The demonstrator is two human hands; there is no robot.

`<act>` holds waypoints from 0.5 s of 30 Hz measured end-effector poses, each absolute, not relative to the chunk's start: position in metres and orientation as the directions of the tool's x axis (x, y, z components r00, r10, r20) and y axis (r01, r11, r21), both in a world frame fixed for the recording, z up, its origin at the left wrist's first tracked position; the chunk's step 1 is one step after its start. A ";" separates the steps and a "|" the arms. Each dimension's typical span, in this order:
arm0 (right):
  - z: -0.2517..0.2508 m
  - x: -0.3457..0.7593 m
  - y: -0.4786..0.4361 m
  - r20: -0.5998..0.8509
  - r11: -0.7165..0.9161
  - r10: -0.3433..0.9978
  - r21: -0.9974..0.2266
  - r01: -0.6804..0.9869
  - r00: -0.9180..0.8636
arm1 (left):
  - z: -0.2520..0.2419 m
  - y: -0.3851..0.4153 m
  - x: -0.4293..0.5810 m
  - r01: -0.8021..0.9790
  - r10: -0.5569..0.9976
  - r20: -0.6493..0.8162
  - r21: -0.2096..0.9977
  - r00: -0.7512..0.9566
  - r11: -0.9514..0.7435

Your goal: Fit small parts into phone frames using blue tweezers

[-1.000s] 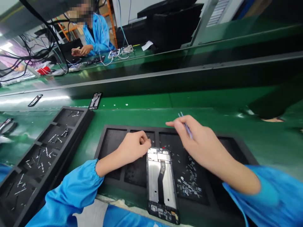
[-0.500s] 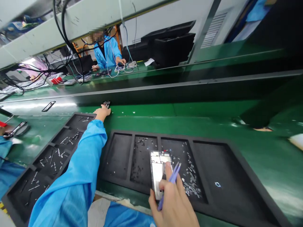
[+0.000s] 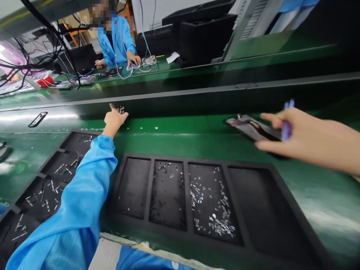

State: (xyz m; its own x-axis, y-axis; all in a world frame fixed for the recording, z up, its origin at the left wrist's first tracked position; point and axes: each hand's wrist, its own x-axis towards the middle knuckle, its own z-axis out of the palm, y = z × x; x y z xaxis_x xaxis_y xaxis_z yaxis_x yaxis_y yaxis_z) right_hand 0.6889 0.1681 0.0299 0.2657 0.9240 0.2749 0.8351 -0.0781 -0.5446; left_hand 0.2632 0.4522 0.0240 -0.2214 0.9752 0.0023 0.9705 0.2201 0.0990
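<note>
From the head view, our left hand (image 3: 114, 120) reaches far across the bench (image 3: 180, 131), fingers closed on a small phone part (image 3: 120, 109). Our right hand (image 3: 298, 137), out to the right, grips a phone frame (image 3: 249, 127) and purple tweezers (image 3: 287, 125). Trays (image 3: 152, 187) lie below both.

We face a long green surface (image 3: 174, 125) with a dark rail (image 3: 197, 99) running across it. Beyond the rail lies a second green line (image 3: 84, 88), glossy under overhead light, strewn with white cables (image 3: 123, 71). A black box (image 3: 197, 35) stands there against a white wall (image 3: 149, 11). Black cables (image 3: 42, 37) hang at upper left, before an orange rack (image 3: 71, 33).
</note>
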 end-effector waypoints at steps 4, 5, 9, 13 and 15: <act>0.012 0.685 0.246 0.159 -0.247 0.924 -0.446 0.860 0.348 | 0.058 0.373 0.305 0.995 0.998 0.038 0.091 -0.051 0.047; 0.005 0.677 0.253 0.151 -0.245 0.926 -0.456 0.856 0.345 | 0.064 0.339 0.316 0.997 0.999 0.040 0.076 0.015 -0.018; -0.009 0.654 0.251 0.154 -0.209 0.934 -0.497 0.842 0.323 | 0.068 0.189 0.356 0.974 0.977 -0.023 0.086 0.213 -0.210; 0.005 0.634 0.236 0.193 -0.099 0.943 -0.614 0.783 0.271 | 0.042 0.099 0.382 0.899 0.823 -0.361 0.185 0.437 -0.397; 0.011 0.614 0.226 0.183 -0.036 0.953 -0.723 0.690 0.241 | 0.024 0.089 0.391 0.892 0.797 -0.400 0.213 0.453 -0.400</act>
